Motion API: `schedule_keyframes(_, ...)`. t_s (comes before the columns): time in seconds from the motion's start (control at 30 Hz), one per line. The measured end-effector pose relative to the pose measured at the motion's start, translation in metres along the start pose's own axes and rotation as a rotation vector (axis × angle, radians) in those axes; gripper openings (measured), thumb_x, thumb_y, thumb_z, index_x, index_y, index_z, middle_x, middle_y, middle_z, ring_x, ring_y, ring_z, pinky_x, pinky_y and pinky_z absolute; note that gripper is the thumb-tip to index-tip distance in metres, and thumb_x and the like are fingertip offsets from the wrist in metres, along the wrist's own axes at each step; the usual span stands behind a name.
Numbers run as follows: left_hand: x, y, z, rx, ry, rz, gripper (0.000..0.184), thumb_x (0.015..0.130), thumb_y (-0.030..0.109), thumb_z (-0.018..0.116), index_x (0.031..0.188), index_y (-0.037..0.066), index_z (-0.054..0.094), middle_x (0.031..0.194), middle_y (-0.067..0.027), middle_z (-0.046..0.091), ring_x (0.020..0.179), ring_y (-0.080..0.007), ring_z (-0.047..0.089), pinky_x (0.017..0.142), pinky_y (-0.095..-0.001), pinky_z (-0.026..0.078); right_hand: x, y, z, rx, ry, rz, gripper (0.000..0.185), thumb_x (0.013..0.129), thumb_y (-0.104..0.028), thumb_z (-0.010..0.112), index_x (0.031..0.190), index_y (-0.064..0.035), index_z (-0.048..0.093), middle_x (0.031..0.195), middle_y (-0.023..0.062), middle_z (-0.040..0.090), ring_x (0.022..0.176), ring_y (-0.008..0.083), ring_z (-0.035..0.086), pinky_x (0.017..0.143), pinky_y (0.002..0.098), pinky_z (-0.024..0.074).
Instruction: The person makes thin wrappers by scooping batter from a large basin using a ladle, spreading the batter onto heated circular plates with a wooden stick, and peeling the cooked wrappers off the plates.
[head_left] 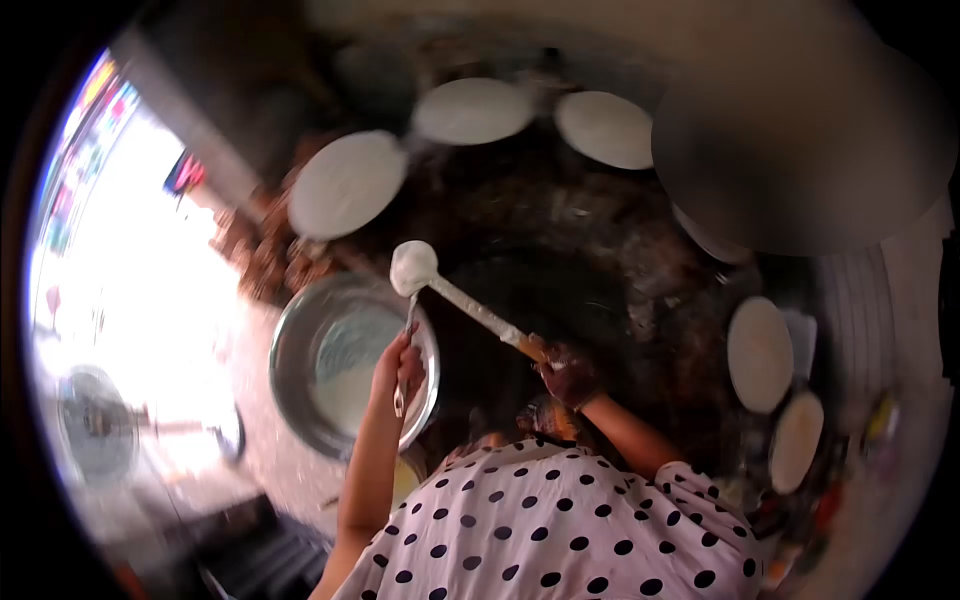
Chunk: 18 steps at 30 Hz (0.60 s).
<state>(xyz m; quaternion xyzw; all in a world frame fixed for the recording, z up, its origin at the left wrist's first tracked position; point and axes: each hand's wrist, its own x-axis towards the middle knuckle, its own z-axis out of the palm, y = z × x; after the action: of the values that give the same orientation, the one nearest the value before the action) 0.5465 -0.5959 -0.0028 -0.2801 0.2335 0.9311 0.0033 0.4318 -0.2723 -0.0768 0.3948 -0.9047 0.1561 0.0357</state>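
Observation:
My left hand (398,370) is closed around a thin pale handle (411,310), whose upper end meets the white-coated ladle head. Its kind I cannot make out; the lower end shows below my fingers. My right hand (567,378), in a dark glove, grips the wooden end of a long-handled ladle (475,308). Thick white batter covers the ladle's round head (413,268) and much of its shaft. The head hangs by the upper right rim of a wide metal basin (283,385). Inside the basin lies white, liquid batter (350,375). My left forearm crosses the basin's right side.
Round white discs, among them one at upper left (348,185) and one at top (473,111), ring a dark, sooty surface (560,270). More sit at right (760,354). A blurred grey round shape (805,150) covers the upper right. A fan (97,425) stands left.

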Motion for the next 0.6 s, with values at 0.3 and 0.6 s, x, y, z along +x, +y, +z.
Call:
schedule_keyframes(0.3,0.237,-0.103,0.175,-0.234,-0.253,-0.776,0.036,0.099,0.024,0.043,0.132,0.010,0.045,0.058,0.0039,0.042,0.037,-0.0067,0.035,0.034,-0.0211,0.029,-0.091,0.142,-0.006,-0.062,0.252,0.554,0.054,0.082,-0.024,0.064,0.133,-0.0202,0.048,0.090,0.0145,0.063,0.076,0.0323,0.062,0.063,0.0433,0.0509)
schedule_keyframes(0.6,0.332,-0.233,0.464,1.074,-0.661,-0.249,0.032,0.099,0.024,0.042,0.126,0.006,0.046,0.058,0.0032,0.041,0.039,-0.0062,0.035,0.037,-0.0215,0.027,-0.184,0.309,-0.138,-0.412,0.325,1.011,0.040,0.087,-0.024,0.056,0.126,-0.0139,0.052,0.107,0.0088,0.064,0.084,0.0298,0.062,0.071,0.0383,0.0517)
